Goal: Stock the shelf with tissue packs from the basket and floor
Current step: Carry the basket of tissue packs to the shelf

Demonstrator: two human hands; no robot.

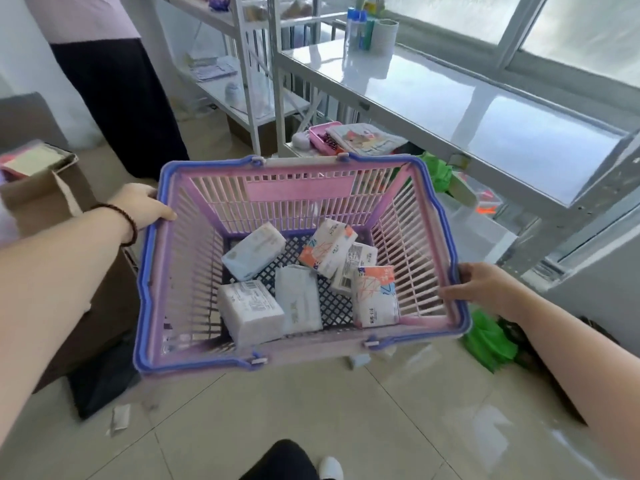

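Note:
I hold a pink slatted basket [183, 292] with a blue rim above the tiled floor. My left hand [143, 206] grips its left rim and my right hand [485, 284] grips its right rim. Several tissue packs lie loose on the basket's bottom: a pale blue pack [252, 251], a white pack [249, 311], and a white-and-orange pack [375, 296]. The white metal shelf [485, 109], with a glossy bare top, stands just beyond the basket to the right. One small pale pack [358, 361] lies on the floor under the basket's near edge.
Another person [114, 81] in a dark skirt stands at the back left. An open cardboard box [38, 192] sits at the left. Green bags [488, 341] lie on the floor by the shelf's leg. Cases and pouches [356, 138] rest on the lower shelf. A second rack [239, 64] stands behind.

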